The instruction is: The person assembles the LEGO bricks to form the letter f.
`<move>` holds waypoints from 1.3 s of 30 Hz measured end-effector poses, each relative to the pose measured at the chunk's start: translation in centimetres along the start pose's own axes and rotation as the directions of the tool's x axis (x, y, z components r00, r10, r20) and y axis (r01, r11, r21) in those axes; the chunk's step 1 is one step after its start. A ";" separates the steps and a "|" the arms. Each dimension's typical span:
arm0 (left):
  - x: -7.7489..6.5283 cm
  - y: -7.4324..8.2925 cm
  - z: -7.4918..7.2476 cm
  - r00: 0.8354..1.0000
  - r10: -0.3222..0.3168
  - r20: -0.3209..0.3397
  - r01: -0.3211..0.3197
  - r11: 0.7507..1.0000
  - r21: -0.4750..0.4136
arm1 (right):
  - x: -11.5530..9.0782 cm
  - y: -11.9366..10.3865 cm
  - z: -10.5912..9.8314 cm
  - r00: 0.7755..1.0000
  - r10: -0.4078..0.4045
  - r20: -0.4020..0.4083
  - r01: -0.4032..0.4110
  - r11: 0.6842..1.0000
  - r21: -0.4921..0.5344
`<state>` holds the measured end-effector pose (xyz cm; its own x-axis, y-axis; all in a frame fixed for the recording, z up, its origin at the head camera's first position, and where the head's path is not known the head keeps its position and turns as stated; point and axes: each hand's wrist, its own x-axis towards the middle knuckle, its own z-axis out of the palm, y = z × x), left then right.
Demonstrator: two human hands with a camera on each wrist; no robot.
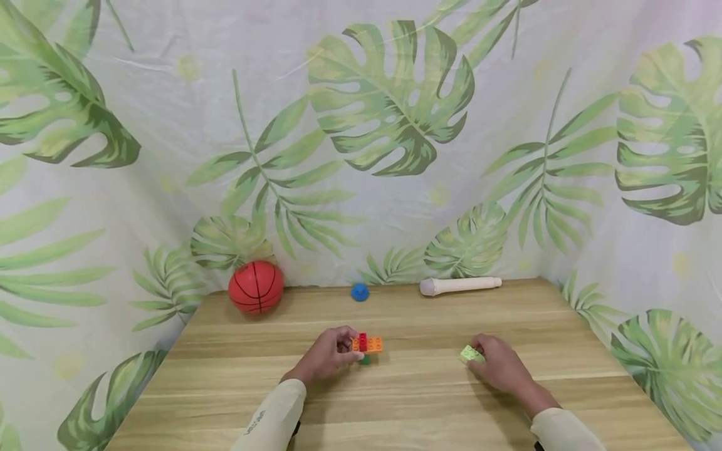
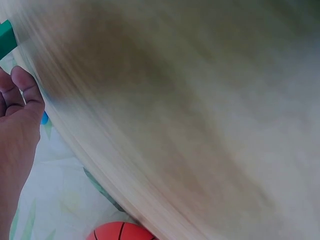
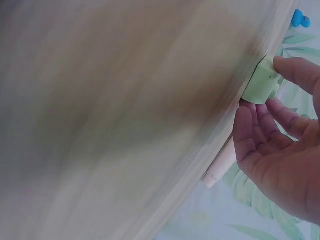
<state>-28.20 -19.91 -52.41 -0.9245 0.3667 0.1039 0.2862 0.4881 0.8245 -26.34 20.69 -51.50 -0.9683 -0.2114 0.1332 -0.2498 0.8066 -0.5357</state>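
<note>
In the head view my left hand (image 1: 326, 356) pinches a small stack of toy building blocks near the table's middle. The stack has an orange block (image 1: 375, 344), a red block (image 1: 363, 340) and a green block (image 1: 365, 360) below them. Only the green block's end (image 2: 7, 39) shows at the edge of the left wrist view, just above my curled fingers. Off to the right, my right hand (image 1: 501, 364) holds a light green block (image 1: 471, 354) between thumb and fingers. The right wrist view shows this block (image 3: 261, 84) close over the tabletop.
A red ball with black basketball lines (image 1: 256, 287) sits at the back left of the wooden table (image 1: 406, 407). A small blue object (image 1: 360, 292) stands at the back middle. Right of it lies a pale microphone (image 1: 462, 285). A leaf-patterned cloth (image 1: 389, 213) hangs behind the table.
</note>
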 end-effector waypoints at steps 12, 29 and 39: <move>-0.2 -0.2 0.1 1.000 -0.005 0.007 0.006 1.000 -0.028 | 2.5 -6.7 1.9 0.990 -0.141 -0.016 0.142 0.989 0.049; 0.1 -0.2 0.5 0.999 0.033 0.022 -0.032 0.998 -0.058 | 5.7 -16.1 5.3 0.892 -0.448 0.059 0.440 0.891 0.111; 0.1 0.1 0.0 0.999 0.030 0.018 -0.030 0.999 -0.028 | 6.0 -17.0 5.4 0.878 -0.475 0.063 0.476 0.880 0.004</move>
<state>-28.28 -19.83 -52.33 -0.9109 0.3951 0.1189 0.3065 0.4549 0.8362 -27.92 2.74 -46.10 -0.7308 -0.6036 0.3188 -0.6804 0.6065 -0.4113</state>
